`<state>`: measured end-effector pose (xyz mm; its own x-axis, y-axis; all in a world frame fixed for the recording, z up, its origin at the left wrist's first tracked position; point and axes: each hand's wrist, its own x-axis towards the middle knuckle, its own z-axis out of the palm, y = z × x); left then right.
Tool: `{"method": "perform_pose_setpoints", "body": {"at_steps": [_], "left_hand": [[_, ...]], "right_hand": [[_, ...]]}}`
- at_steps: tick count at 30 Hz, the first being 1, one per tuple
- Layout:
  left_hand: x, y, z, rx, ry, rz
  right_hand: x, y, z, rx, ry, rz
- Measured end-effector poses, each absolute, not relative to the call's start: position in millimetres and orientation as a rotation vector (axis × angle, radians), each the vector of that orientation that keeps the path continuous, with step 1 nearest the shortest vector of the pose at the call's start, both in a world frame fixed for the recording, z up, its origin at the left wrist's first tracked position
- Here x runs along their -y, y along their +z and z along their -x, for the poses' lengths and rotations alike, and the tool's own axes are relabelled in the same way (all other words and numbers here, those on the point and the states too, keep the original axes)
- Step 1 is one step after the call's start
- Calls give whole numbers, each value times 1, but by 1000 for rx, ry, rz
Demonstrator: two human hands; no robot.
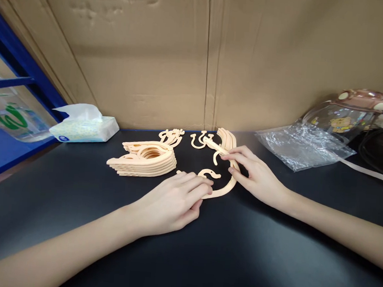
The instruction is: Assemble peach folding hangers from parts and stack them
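Observation:
A peach-coloured plastic hanger lies curved between my two hands, low over the black table. My left hand has its fingers closed on the near end of it, and the fingertips are partly hidden. With thumb and fingers, my right hand pinches its upper right part, where a small hook sticks out to the left. Another loose hook lies just beyond my left fingers. Left of it is a neat stack of hanger pieces. Behind my right fingers stand more curved hanger pieces.
Several loose hooks are heaped behind the stack, with more hooks farther right. A tissue pack stands back left, near a clear bottle. At right lie a crinkled clear bag and a transparent container. Cardboard walls the back.

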<state>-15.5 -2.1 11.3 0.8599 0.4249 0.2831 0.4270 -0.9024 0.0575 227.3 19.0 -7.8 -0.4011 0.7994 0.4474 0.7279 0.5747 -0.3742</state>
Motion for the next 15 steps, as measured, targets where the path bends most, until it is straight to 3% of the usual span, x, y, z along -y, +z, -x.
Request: {"method": "perform_pose_setpoints", "body": {"at_steps": [15], "left_hand": [[-3,12,19,632,-493,2836]], "right_hand": [[-9,-3,-226,2463,92,846]]}}
